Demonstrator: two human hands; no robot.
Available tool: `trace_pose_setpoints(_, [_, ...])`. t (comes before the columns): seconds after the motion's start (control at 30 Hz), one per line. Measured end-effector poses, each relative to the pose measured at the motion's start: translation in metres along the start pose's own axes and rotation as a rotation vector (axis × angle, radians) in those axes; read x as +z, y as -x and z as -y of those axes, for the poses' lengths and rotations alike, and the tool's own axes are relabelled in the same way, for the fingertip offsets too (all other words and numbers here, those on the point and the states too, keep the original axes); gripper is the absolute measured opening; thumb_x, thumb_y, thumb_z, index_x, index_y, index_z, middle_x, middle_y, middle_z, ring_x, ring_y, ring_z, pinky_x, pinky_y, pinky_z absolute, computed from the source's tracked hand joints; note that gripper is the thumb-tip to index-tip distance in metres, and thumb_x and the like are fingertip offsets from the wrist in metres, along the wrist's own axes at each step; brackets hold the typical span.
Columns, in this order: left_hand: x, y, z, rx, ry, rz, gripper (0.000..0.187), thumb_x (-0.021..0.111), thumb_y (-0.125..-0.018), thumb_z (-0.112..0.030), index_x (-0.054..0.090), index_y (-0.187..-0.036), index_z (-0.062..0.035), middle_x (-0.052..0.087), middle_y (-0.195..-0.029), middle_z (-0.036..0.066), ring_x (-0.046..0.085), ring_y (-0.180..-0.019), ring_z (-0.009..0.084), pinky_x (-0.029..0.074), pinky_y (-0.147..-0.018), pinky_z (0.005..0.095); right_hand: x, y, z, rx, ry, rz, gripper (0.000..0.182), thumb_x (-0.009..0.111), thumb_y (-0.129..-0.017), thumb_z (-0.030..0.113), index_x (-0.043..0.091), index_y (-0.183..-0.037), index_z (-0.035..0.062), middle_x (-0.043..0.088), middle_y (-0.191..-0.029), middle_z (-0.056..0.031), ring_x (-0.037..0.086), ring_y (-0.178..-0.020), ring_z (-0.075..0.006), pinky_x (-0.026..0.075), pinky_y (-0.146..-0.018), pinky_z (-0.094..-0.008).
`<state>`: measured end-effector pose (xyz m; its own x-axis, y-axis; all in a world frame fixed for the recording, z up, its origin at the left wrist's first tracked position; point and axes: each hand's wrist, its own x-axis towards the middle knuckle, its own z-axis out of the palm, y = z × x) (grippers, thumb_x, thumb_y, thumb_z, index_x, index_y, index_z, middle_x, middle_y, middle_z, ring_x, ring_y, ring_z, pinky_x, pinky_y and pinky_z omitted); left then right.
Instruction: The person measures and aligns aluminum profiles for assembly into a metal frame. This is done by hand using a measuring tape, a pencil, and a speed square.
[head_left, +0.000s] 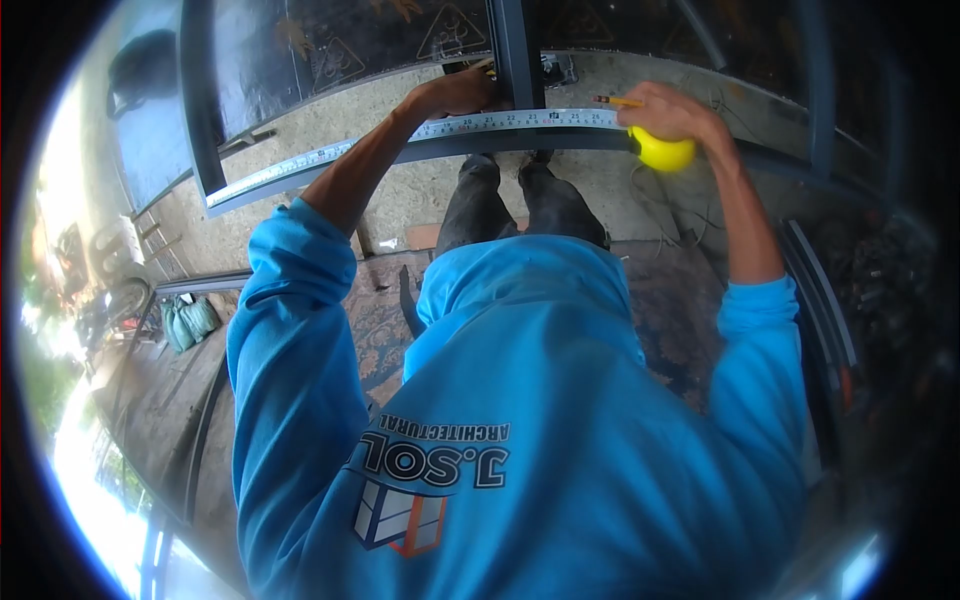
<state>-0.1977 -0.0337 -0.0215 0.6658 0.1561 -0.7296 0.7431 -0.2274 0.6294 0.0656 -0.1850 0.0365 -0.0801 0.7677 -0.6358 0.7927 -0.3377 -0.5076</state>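
Note:
My right hand (pixel 668 110) is closed over a yellow tape measure (pixel 664 152), with a pencil (pixel 618 101) sticking out leftward from its fingers. From the case, the silver tape blade (pixel 500 121) runs left along a dark grey metal frame bar (pixel 440 147) to the frame's left corner. My left hand (pixel 455 93) is curled just above the blade, against a dark upright frame bar (pixel 516 60). Its fingertips are hidden there, and I cannot tell what they hold. My left forearm crosses over part of the blade.
Dark glossy panels (pixel 350 60) lie within the frame beyond my hands. A green bag (pixel 190 322) sits on the floor at the left. Long metal profiles (pixel 822 290) lie to the right. A patterned mat (pixel 670 300) is beneath me, and a thin cord (pixel 655 195) trails by my feet.

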Motion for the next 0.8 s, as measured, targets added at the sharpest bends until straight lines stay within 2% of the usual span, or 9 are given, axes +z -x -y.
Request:
trace_pose_setpoints(0.17, [-0.004, 0.001, -0.007, -0.043, -0.014, 0.046, 0.033, 0.05, -0.094, -0.021, 0.058, -0.119, -0.0004, 0.056, -0.124, 0.016, 0.057, -0.108, 0.0318, 0.042, -0.096, 0.0386, -0.002, 0.0, 0.003, -0.002, 0.053, -0.014, 0.036, 0.056, -0.08, 0.028, 0.066, -0.091, -0.0039, 0.063, -0.082, -0.019, 0.06, -0.074, -0.0273, 0.046, -0.07, -0.0358])
trace_pose_setpoints(0.27, [-0.003, -0.001, -0.003, -0.036, -0.047, 0.038, 0.034, 0.051, -0.093, -0.022, 0.058, -0.119, -0.0009, 0.056, -0.124, 0.016, 0.057, -0.107, 0.0312, 0.042, -0.095, 0.0378, -0.004, -0.001, 0.005, 0.046, -0.015, 0.114, 0.035, 0.055, -0.08, 0.028, 0.066, -0.09, -0.0043, 0.063, -0.08, -0.0188, 0.06, -0.072, -0.027, 0.046, -0.068, -0.036])
trace_pose_setpoints(0.33, [-0.002, 0.0, -0.005, -0.027, -0.052, 0.033, 0.034, 0.051, -0.093, -0.023, 0.058, -0.119, -0.0011, 0.057, -0.123, 0.016, 0.058, -0.107, 0.0307, 0.042, -0.095, 0.0375, 0.002, -0.001, -0.002, -0.021, -0.007, -0.009, 0.034, 0.055, -0.079, 0.027, 0.065, -0.089, -0.0044, 0.063, -0.078, -0.0185, 0.059, -0.07, -0.0272, 0.046, -0.067, -0.0364])
trace_pose_setpoints(0.43, [-0.003, 0.002, -0.006, -0.039, -0.027, 0.008, 0.035, 0.053, -0.093, -0.023, 0.058, -0.118, -0.0003, 0.057, -0.123, 0.015, 0.059, -0.105, 0.0295, 0.043, -0.094, 0.037, 0.004, -0.003, -0.006, -0.044, 0.033, -0.004, 0.034, 0.056, -0.079, 0.027, 0.065, -0.09, -0.0042, 0.063, -0.075, -0.0182, 0.06, -0.069, -0.0271, 0.046, -0.066, -0.0369])
trace_pose_setpoints(0.53, [-0.009, 0.0, 0.001, -0.082, 0.082, 0.044, 0.031, 0.054, -0.092, -0.024, 0.062, -0.112, -0.0023, 0.062, -0.114, 0.015, 0.062, -0.097, 0.0274, 0.047, -0.088, 0.0371, 0.002, 0.002, -0.001, -0.035, 0.031, -0.032, 0.034, 0.057, -0.08, 0.028, 0.066, -0.089, -0.0041, 0.063, -0.072, -0.0173, 0.059, -0.067, -0.0264, 0.045, -0.065, -0.0369])
trace_pose_setpoints(0.63, [-0.026, 0.043, -0.011, -0.224, -0.094, 0.01, 0.028, 0.055, -0.092, -0.028, 0.066, -0.103, -0.0043, 0.066, -0.102, 0.014, 0.065, -0.088, 0.0265, 0.05, -0.081, 0.0374, -0.008, 0.005, 0.012, 0.024, 0.015, 0.077, 0.034, 0.057, -0.081, 0.028, 0.065, -0.086, -0.0045, 0.06, -0.068, -0.0161, 0.057, -0.062, -0.0243, 0.044, -0.061, -0.0371])
trace_pose_setpoints(0.7, [-0.033, 0.085, 0.004, -0.064, -0.265, -0.146, 0.027, 0.055, -0.092, -0.03, 0.066, -0.096, -0.0058, 0.068, -0.091, 0.013, 0.065, -0.083, 0.0251, 0.051, -0.076, 0.0385, -0.015, 0.014, 0.014, 0.022, 0.0, 0.091, 0.034, 0.057, -0.08, 0.029, 0.065, -0.086, -0.0041, 0.059, -0.067, -0.0165, 0.056, -0.06, -0.0244, 0.044, -0.06, -0.0374])
trace_pose_setpoints(0.77, [-0.032, 0.119, 0.053, 0.171, -0.197, -0.248, 0.027, 0.055, -0.092, -0.03, 0.066, -0.097, -0.006, 0.068, -0.089, 0.012, 0.065, -0.083, 0.0249, 0.051, -0.074, 0.0386, -0.014, 0.006, 0.016, 0.03, -0.016, 0.132, 0.031, 0.056, -0.08, 0.025, 0.062, -0.081, -0.0059, 0.057, -0.065, -0.0167, 0.053, -0.057, -0.0236, 0.042, -0.058, -0.038])
trace_pose_setpoints(0.8, [-0.028, 0.134, 0.062, 0.073, -0.182, -0.291, 0.023, 0.056, -0.091, -0.026, 0.065, -0.096, -0.0061, 0.067, -0.087, 0.011, 0.065, -0.082, 0.0243, 0.05, -0.073, 0.0377, -0.014, 0.006, 0.015, -0.026, -0.029, 0.117, 0.03, 0.056, -0.08, 0.023, 0.061, -0.082, -0.0069, 0.056, -0.065, -0.0179, 0.052, -0.057, -0.0235, 0.042, -0.059, -0.0392])
